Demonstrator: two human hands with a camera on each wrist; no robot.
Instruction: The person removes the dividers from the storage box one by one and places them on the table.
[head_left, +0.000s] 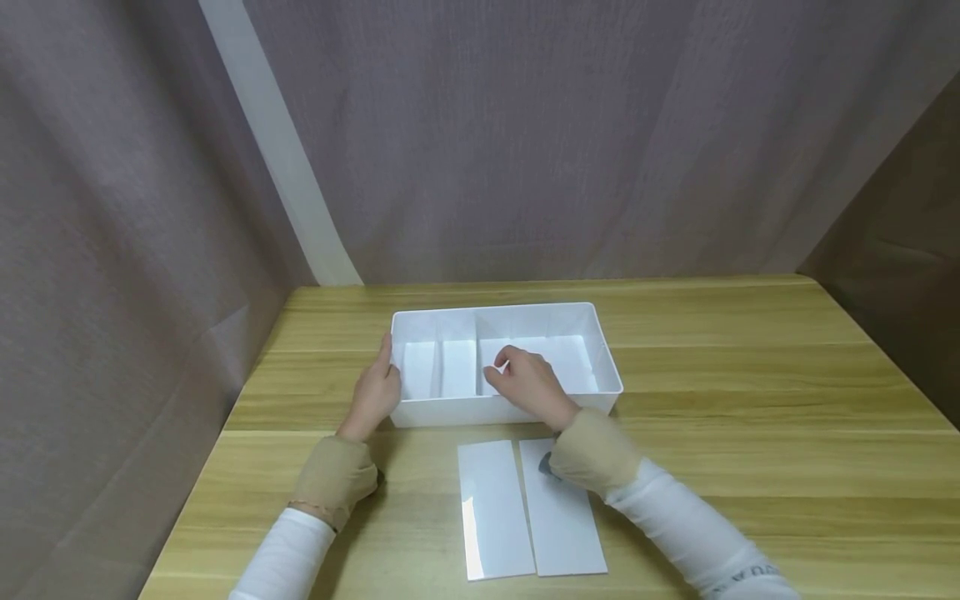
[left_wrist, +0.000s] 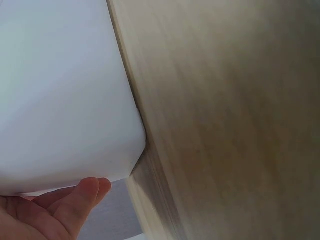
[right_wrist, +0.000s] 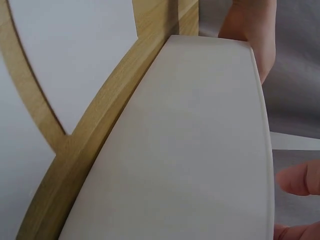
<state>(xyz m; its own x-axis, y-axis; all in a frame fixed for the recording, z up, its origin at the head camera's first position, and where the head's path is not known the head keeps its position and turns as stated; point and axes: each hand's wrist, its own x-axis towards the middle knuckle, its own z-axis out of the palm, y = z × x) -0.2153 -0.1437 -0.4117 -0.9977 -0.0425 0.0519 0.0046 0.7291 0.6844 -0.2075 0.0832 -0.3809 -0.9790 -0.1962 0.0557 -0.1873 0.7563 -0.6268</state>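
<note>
A long white box [head_left: 442, 411] stands on the table, two upright dividers splitting it into three compartments. The divider [head_left: 476, 354] beside the wide right compartment reaches up to the rim; a lower one is left of it. My left hand [head_left: 377, 390] rests against the box's left end, its index finger straight along the outer wall. In the left wrist view its fingertips [left_wrist: 92, 187] touch the white wall. Over the box's front rim, my right hand [head_left: 528, 383] hovers above the wide compartment. Its fingers are loosely bent, thumb and index finger apart, holding nothing.
Two flat white panels lie side by side in front of the box: a glossy left panel [head_left: 495, 517] and a right panel [head_left: 566, 525] partly under my right forearm. The wooden table [head_left: 750, 400] extends to the right. Grey curtains [head_left: 525, 150] hang behind it.
</note>
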